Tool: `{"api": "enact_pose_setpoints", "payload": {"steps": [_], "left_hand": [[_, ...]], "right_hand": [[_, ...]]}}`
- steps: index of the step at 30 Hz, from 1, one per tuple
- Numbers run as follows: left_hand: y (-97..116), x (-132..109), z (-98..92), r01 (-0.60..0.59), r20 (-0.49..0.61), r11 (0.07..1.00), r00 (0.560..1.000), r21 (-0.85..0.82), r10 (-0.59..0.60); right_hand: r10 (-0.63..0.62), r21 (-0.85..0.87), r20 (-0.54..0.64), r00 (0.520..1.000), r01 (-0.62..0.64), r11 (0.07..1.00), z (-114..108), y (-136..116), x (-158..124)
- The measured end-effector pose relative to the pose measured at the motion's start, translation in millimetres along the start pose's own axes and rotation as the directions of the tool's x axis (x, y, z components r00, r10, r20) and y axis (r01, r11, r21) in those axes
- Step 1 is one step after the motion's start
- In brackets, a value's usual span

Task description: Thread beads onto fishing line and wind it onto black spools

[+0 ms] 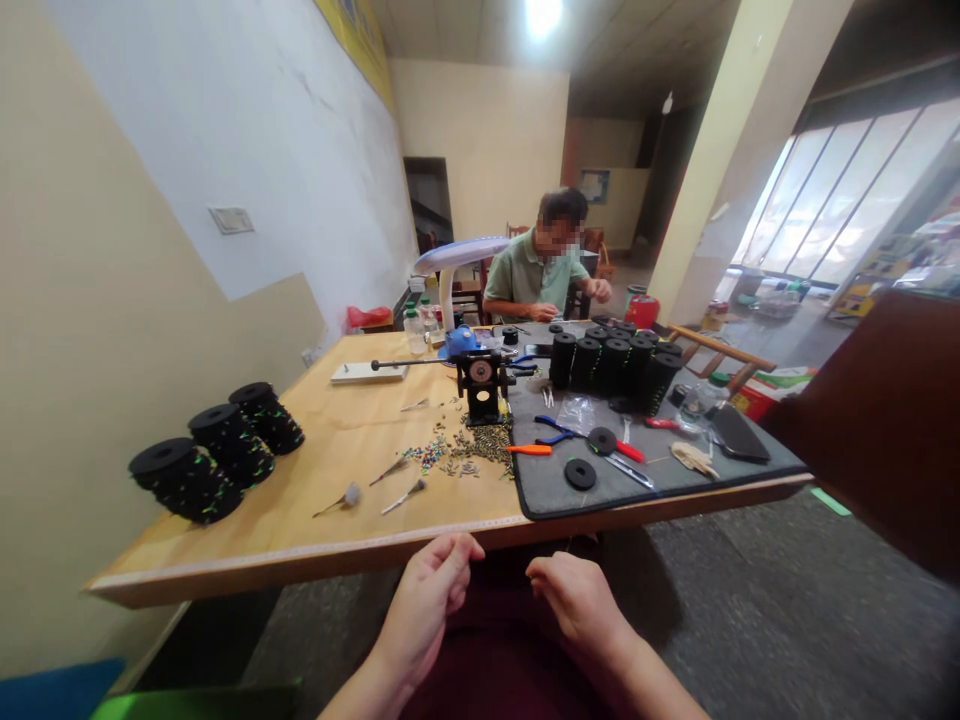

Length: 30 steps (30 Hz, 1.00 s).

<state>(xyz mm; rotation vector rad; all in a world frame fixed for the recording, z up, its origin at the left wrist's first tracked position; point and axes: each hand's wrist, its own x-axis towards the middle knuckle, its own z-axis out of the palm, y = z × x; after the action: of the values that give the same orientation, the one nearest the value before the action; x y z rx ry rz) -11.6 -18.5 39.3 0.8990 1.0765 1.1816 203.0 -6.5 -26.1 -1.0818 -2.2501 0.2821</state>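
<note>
My left hand (436, 582) is closed in a pinch just off the front edge of the wooden table (285, 530). A short gap to its right, my right hand (576, 600) is pinched too, knuckles up. Anything between the fingertips of either hand is too fine to make out. Closest on the tabletop are thin feather-like pieces (405, 497), a scatter of small coloured beads (427, 455) and a pile of tiny brass-coloured parts (487, 440). Behind the pile stands a black hand-cranked winder (482, 388).
Black foam spools stand at the left (225, 440) and back right (615, 362). A grey mat (547, 490) carries blue-handled pliers (555, 430), an orange-handled tool (531, 450) and foam discs (580, 474). A desk lamp (454, 290) and a seated co-worker (536, 275) are beyond.
</note>
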Motion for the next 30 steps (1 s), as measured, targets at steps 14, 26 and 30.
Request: {"api": "enact_pose_setpoints", "payload": {"steps": [14,26,30], "left_hand": [[38,-21,-16.8,-0.357,0.297,0.645,0.933,0.676,0.205],[26,-6,1.5,-0.45,0.42,0.47,0.891,0.759,0.176],[28,-1,-10.6,-0.427,0.39,0.395,0.904,0.814,0.173]], "right_hand": [[0.102,0.068,0.018,0.995,-0.103,0.992,6,10,2],[0.249,0.75,0.222,0.943,-0.328,0.575,-5,-61,28],[0.293,0.623,0.195,0.936,-0.349,0.7,2,-64,32]]}}
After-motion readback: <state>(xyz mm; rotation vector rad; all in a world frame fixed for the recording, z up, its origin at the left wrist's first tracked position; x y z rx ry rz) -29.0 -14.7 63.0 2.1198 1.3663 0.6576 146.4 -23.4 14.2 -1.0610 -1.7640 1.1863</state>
